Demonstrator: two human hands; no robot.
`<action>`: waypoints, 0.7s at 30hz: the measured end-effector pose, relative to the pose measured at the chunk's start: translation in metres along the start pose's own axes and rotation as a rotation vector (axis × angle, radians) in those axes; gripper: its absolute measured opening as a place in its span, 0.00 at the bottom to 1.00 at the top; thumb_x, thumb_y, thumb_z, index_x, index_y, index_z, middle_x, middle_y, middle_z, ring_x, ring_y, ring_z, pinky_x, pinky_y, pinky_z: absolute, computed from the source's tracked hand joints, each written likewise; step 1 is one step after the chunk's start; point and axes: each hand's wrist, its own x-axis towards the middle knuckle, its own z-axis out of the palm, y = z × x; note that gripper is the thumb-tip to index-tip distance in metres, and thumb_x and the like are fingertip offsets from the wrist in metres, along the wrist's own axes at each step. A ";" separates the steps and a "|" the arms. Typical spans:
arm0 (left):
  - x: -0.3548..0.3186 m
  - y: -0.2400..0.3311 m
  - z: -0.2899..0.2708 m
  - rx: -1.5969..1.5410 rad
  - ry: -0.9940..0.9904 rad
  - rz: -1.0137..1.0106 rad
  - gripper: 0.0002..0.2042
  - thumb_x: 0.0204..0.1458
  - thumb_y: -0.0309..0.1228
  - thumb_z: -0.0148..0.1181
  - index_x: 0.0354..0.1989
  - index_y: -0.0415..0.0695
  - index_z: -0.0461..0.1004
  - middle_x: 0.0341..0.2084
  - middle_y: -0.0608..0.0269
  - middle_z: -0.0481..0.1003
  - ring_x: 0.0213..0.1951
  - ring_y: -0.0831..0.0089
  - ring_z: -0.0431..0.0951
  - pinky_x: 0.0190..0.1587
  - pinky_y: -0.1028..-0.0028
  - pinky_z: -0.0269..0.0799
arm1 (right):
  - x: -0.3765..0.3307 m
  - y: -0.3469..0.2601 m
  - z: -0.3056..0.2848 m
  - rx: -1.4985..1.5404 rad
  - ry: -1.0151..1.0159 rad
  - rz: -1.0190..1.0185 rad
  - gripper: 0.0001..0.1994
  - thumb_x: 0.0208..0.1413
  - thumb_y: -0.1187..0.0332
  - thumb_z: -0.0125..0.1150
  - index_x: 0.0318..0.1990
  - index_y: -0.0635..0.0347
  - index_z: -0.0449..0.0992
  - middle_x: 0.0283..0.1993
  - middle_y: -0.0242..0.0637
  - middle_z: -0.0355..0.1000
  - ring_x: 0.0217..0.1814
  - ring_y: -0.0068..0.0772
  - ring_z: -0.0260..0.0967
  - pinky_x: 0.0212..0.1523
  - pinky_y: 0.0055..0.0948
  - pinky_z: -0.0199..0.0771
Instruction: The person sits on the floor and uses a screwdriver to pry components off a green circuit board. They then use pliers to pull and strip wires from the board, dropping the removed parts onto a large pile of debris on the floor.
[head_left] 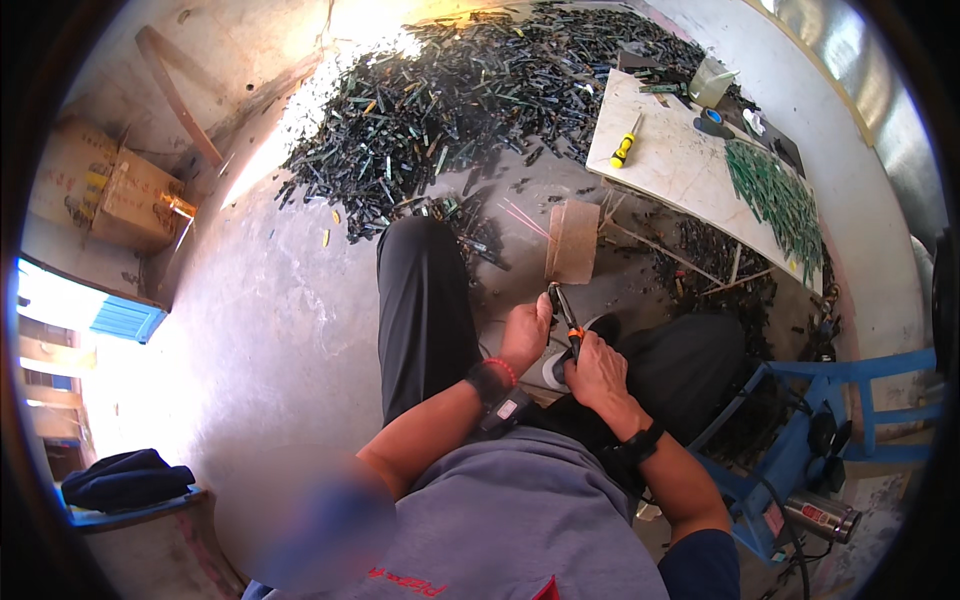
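Note:
My right hand (pixel 598 372) is wrapped round the orange-and-black handles of a pair of pliers (pixel 571 318), whose metal jaws point away from me. Close beside the jaws, my left hand (pixel 526 334) is closed, thumb up, on a small dark piece (pixel 554 292) that the fingers mostly hide. The jaws are at or against the far end of this piece; I cannot tell whether they grip it. Just beyond both hands stands a brown board-like block (pixel 573 243), with thin pinkish rods (pixel 526 218) at its left.
A large heap of dark strips (pixel 440 110) covers the floor ahead. On the pale low table (pixel 650 130) at the right lie a yellow-black screwdriver (pixel 625 150), green strips (pixel 770 195) and a plastic cup (pixel 711 82). A blue chair (pixel 780 480) and steel flask (pixel 822 516) are right; cardboard boxes (pixel 135 200) left.

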 end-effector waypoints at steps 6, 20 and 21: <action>0.001 -0.002 0.001 0.024 -0.031 -0.082 0.28 0.62 0.46 0.42 0.21 0.31 0.71 0.13 0.46 0.67 0.17 0.58 0.69 0.27 0.60 0.65 | 0.002 0.005 0.006 0.273 -0.080 0.033 0.17 0.46 0.68 0.55 0.40 0.72 0.63 0.37 0.62 0.71 0.42 0.63 0.69 0.45 0.50 0.68; 0.003 -0.017 0.001 -0.172 -0.068 -0.099 0.29 0.63 0.49 0.41 0.20 0.34 0.70 0.13 0.62 0.69 0.18 0.75 0.65 0.23 0.68 0.62 | 0.009 0.019 0.012 0.924 -0.317 0.136 0.09 0.47 0.70 0.52 0.36 0.62 0.65 0.27 0.44 0.68 0.26 0.39 0.67 0.24 0.36 0.66; 0.002 -0.017 0.000 -0.201 -0.075 -0.112 0.29 0.63 0.49 0.41 0.20 0.34 0.70 0.13 0.64 0.69 0.18 0.76 0.65 0.23 0.69 0.62 | 0.008 0.017 0.004 1.143 -0.490 0.239 0.08 0.47 0.71 0.51 0.36 0.60 0.65 0.25 0.38 0.66 0.23 0.32 0.65 0.19 0.31 0.63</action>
